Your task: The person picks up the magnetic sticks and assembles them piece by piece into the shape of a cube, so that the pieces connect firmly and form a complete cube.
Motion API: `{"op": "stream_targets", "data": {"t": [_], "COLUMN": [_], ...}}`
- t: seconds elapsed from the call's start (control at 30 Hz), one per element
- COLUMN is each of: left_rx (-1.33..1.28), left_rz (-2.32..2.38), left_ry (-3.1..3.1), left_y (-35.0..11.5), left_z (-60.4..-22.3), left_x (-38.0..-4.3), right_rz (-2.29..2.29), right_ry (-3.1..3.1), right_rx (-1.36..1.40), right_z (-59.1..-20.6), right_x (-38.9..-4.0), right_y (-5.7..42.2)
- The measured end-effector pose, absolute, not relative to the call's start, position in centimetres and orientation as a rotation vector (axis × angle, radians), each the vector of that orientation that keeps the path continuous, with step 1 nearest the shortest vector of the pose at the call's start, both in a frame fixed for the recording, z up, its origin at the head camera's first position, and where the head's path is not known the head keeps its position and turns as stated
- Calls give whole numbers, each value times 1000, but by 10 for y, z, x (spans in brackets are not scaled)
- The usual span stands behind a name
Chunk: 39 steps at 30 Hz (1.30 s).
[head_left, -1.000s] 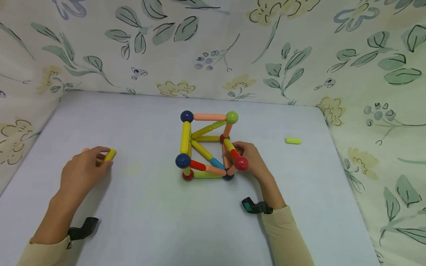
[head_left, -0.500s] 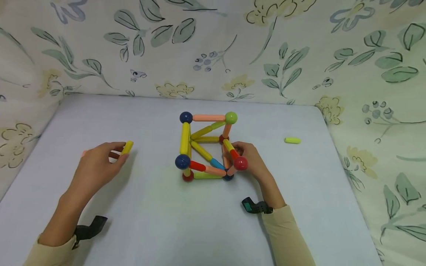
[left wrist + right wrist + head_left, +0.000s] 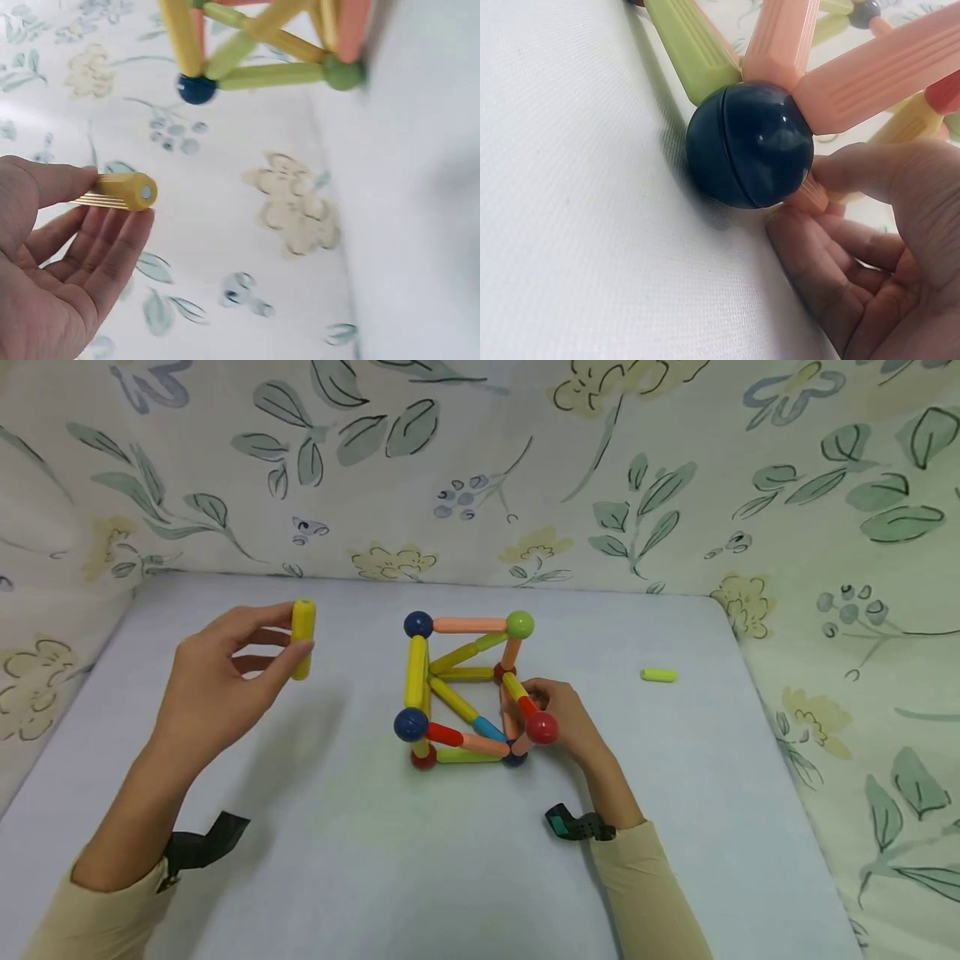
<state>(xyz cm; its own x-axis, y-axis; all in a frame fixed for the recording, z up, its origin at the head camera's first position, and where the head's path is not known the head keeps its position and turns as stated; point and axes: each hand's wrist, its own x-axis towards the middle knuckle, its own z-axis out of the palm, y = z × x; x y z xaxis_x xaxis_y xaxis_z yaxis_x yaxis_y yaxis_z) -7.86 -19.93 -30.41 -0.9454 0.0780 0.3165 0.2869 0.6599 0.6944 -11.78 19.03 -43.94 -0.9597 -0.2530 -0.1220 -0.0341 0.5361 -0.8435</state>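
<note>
My left hand [image 3: 221, 672] is raised above the left of the table. Between thumb and fingers it pinches a yellow magnetic stick [image 3: 303, 639], nearly upright; the left wrist view shows a round metal tip on the stick [image 3: 136, 192]. A frame of coloured magnetic sticks and balls [image 3: 416, 672] stands mid-table. My right hand [image 3: 573, 727] is at its right side. In the right wrist view, thumb and fingers pinch a salmon magnetic stick [image 3: 808, 196] low on the frame, close to a navy ball [image 3: 750, 146]. Part of that stick is hidden.
A lime stick [image 3: 659, 675] lies alone right of the frame. The white table [image 3: 420, 860] meets a flowered cloth [image 3: 465, 468] at the back and sides. A red ball [image 3: 542, 727] sticks out above my right fingers.
My left hand has lifted and moved right with the yellow stick, which has turned from slanted to nearly upright. The right hand and the frame have stayed in place.
</note>
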Motion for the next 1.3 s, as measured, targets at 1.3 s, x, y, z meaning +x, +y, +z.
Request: {"op": "stream_targets", "data": {"t": [1.3], "left_rx": [-1746], "left_rz": [-868], "left_ry": [-2801], "left_y": [-33], "left_z": [-265], "left_x": [-160], "right_rz": [-1471], "right_ry": [2476], "right_rx": [-339], "right_z": [-443], "right_x": [-121], "right_y": [196]}}
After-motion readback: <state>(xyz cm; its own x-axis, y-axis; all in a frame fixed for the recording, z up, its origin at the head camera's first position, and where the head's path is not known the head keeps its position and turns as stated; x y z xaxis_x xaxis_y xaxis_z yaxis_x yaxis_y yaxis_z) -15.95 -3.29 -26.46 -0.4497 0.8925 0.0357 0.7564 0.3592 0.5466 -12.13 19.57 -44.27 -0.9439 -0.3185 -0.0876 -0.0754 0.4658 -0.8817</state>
